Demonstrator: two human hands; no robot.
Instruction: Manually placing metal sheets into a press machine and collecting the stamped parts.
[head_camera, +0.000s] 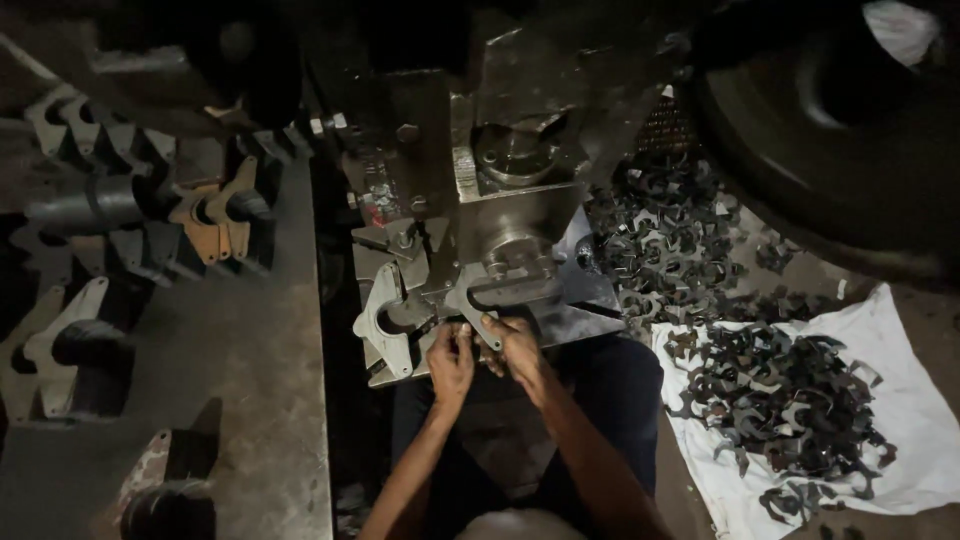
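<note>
Both hands gripping flat metal plate (478, 300) at press die (520, 255): left hand (452, 358) pinching lower edge, right hand (515, 345) clasping curved end.

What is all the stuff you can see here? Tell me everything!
Grey flat hook-shaped metal blank: one, on the press bed, held by both hands.
Pale grey flat metal blank: one, left of the hands.
Dark steel press machine: one, centre.
Small dark metal cut-outs: too many to count, heaped at right.
White cloth: one, under the heap.
Stacked grey and rusty-orange metal blanks: several rows, on the left table.
Left hand: grip on the blank.
Right hand: grip on the blank.
</note>
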